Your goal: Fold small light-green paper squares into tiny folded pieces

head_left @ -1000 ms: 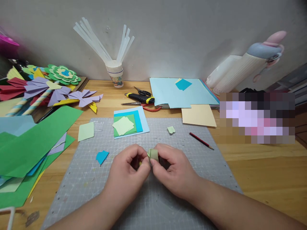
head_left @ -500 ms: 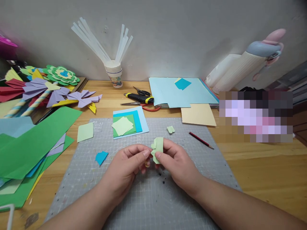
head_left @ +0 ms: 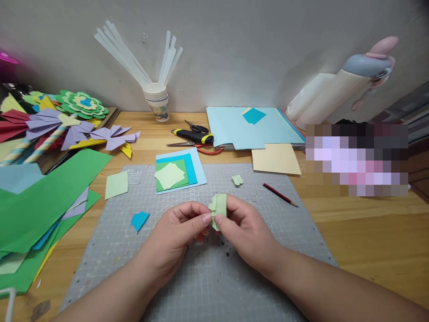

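Note:
A small piece of folded light green paper (head_left: 220, 205) is held above the grey cutting mat (head_left: 174, 295). My right hand (head_left: 246, 228) pinches its right side, thumb in front and fingers behind. At its left edge my left hand (head_left: 182, 228) is closed, thumb and index finger pinching a small flap. Beyond the hands lies another small folded green paper (head_left: 237, 180). Left of my left hand rests a blue paper piece (head_left: 139, 221). A stack of blue and green paper squares (head_left: 198, 166) with pale green squares (head_left: 169, 175) on top sits at the mat's far edge.
A pencil (head_left: 280, 195) lies on the mat's right. Behind are scissors (head_left: 208, 151), a black-and-yellow handled tool (head_left: 192, 135), paper cups (head_left: 157, 103) with white sticks, and a light blue sheet (head_left: 231, 125). Green paper (head_left: 50, 201) and paper flowers (head_left: 114, 136) crowd the left.
The folded green paper has turned slightly in my fingers, and its left flap has shifted. Both hands keep their pinch. The whole view has moved a little.

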A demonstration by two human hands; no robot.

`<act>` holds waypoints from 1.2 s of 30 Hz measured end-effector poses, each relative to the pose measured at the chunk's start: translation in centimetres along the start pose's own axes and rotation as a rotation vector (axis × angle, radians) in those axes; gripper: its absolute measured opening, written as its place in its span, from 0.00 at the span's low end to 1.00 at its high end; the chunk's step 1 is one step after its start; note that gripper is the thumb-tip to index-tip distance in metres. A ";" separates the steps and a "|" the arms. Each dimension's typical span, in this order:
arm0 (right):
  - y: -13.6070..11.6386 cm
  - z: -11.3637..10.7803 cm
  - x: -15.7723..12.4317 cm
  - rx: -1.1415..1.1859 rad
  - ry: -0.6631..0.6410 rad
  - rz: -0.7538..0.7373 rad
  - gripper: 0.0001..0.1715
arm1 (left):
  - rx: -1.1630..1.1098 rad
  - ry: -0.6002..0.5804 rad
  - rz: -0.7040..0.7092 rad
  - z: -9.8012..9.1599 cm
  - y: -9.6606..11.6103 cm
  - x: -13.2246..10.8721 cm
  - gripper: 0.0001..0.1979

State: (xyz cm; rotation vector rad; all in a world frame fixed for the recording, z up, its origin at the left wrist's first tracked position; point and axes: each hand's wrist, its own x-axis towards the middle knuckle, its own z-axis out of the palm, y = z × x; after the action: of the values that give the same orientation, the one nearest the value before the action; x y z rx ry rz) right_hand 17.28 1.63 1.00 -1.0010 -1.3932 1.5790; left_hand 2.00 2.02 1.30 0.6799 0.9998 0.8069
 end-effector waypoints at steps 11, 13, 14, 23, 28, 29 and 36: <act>-0.2 0.0 0.2 0.031 0.012 -0.025 0.08 | -0.021 -0.074 -0.002 -0.2 -0.3 -0.1 0.08; -0.2 0.0 0.2 0.020 0.015 -0.023 0.08 | 0.001 -0.077 0.006 -0.2 -0.3 -0.1 0.09; -0.2 0.0 0.2 0.013 0.013 -0.022 0.08 | 0.008 -0.073 0.011 -0.2 -0.3 -0.1 0.09; -0.1 0.0 0.1 0.009 0.001 -0.030 0.08 | 0.038 -0.066 0.040 -0.3 -0.4 0.0 0.08; 0.1 -0.1 0.1 -0.014 -0.001 -0.037 0.08 | 0.082 -0.049 0.036 -0.4 -0.4 0.0 0.08; 0.1 -0.1 0.1 -0.022 0.003 -0.034 0.07 | 0.086 -0.047 0.037 -0.4 -0.4 0.0 0.08; 0.3 -0.2 0.0 -0.077 0.025 -0.005 0.06 | 0.115 -0.031 0.055 -0.5 -0.5 0.0 0.10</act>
State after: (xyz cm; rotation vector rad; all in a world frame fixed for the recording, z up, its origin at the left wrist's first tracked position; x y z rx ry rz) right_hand 17.44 1.67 0.70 -1.0586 -1.4469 1.5143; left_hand 1.68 1.80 0.77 0.8191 1.0083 0.7888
